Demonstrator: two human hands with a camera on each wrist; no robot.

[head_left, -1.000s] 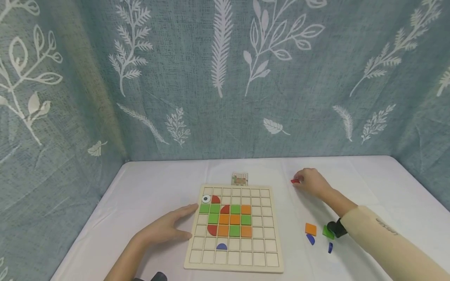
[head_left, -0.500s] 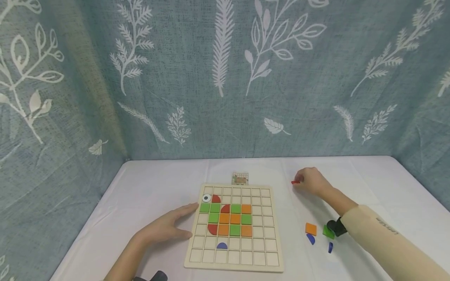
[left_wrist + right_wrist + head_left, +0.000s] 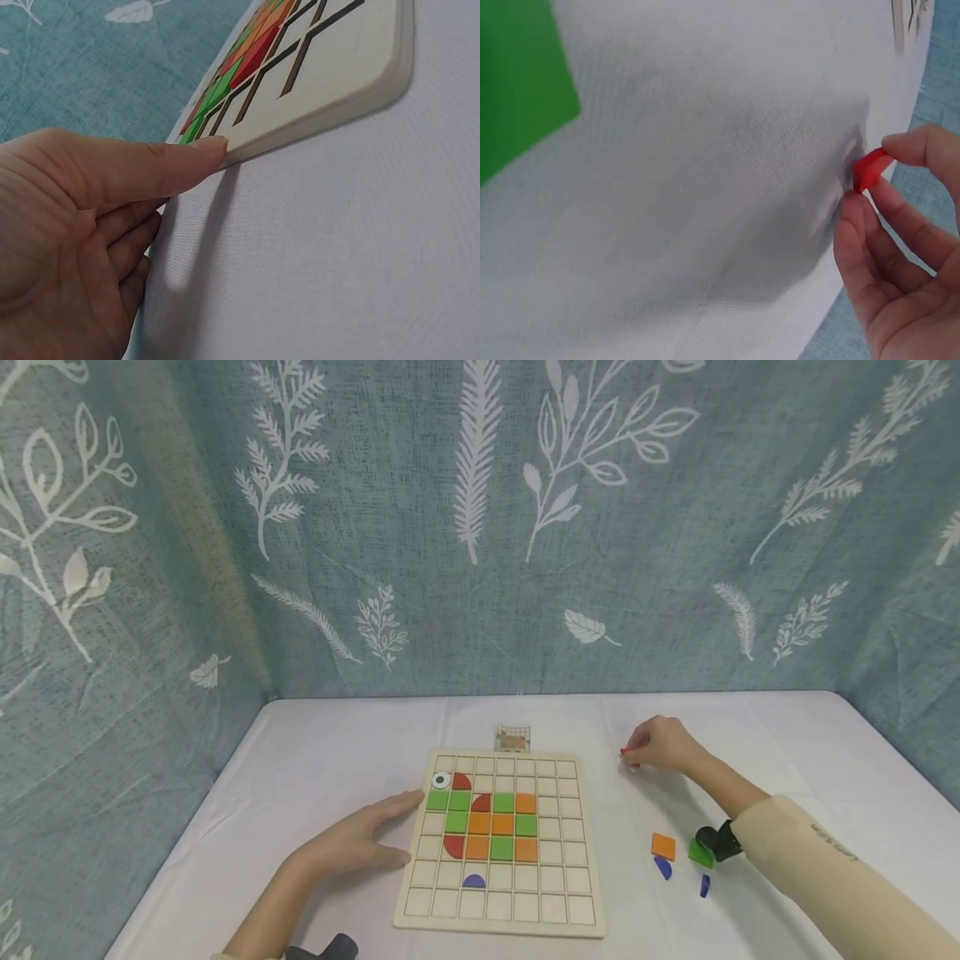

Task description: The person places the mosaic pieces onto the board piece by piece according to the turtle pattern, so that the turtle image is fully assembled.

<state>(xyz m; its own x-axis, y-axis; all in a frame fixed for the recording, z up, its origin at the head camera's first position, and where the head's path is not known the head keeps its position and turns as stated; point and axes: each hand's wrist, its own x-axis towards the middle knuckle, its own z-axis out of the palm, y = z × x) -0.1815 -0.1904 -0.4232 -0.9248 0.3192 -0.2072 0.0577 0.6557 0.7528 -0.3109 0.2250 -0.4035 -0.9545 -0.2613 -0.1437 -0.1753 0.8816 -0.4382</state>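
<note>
My right hand [image 3: 663, 745] pinches a small red tile [image 3: 871, 169] between thumb and fingertips, over the table right of the board. My left hand [image 3: 352, 839] lies along the left side of the wooden grid board [image 3: 555, 910], its fingers fairly straight; in the left wrist view the thumb tip [image 3: 210, 146] is right at the board's edge. Green, orange and red tiles form a block on the grid, with a round eye tile [image 3: 441, 780] at upper left. A blue half-round tile [image 3: 474, 882] sits lower down in one cell.
Right of the board lie an orange square [image 3: 663, 846], a blue half-round piece [image 3: 663, 867], a green square [image 3: 701, 855] partly behind the wrist camera, and another blue piece [image 3: 705, 886] on edge. A small picture card [image 3: 513, 738] lies behind the board. A patterned curtain [image 3: 420, 527] surrounds the table.
The red tile has turned between my right fingertips, while that hand stays in about the same place. My left hand and the tiles on the board keep their places.
</note>
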